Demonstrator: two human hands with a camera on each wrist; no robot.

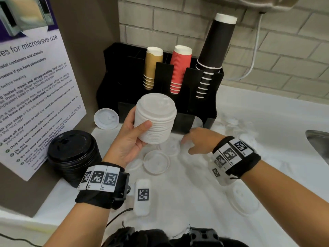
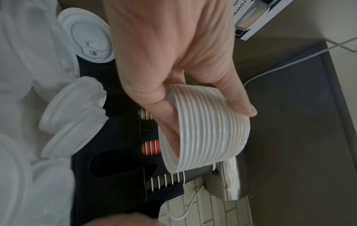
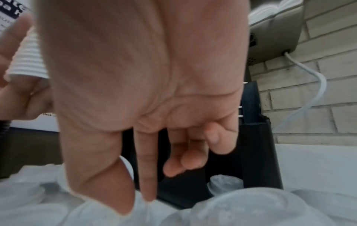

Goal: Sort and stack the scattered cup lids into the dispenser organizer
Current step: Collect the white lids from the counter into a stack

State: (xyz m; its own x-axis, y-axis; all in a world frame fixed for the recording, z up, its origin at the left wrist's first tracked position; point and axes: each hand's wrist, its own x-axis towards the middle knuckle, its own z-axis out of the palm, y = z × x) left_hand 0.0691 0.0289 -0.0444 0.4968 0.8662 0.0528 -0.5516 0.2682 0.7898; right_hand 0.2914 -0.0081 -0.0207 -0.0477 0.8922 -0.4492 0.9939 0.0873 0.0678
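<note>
My left hand (image 1: pixel 138 131) grips a tall stack of white lids (image 1: pixel 154 120), thumb on its side, in front of the black dispenser organizer (image 1: pixel 124 72). In the left wrist view the stack (image 2: pixel 208 134) sits between thumb and fingers. My right hand (image 1: pixel 187 146) reaches down to the counter, where a translucent white lid (image 1: pixel 170 147) lies. In the right wrist view its thumb and straight forefinger (image 3: pixel 146 183) point down onto the white lids, a small gap between them, and the other fingers hang loosely curled. Another white lid (image 1: pixel 156 162) lies flat nearby.
A stack of black lids (image 1: pixel 74 154) stands at the left by a poster (image 1: pixel 35 86). One white lid (image 1: pixel 106 118) leans on the organizer, which holds brown (image 1: pixel 153 68), red (image 1: pixel 179 68) and black cups (image 1: pixel 213 50). A further lid (image 1: pixel 242 200) lies front right. A sink (image 1: pixel 318 143) is at the right.
</note>
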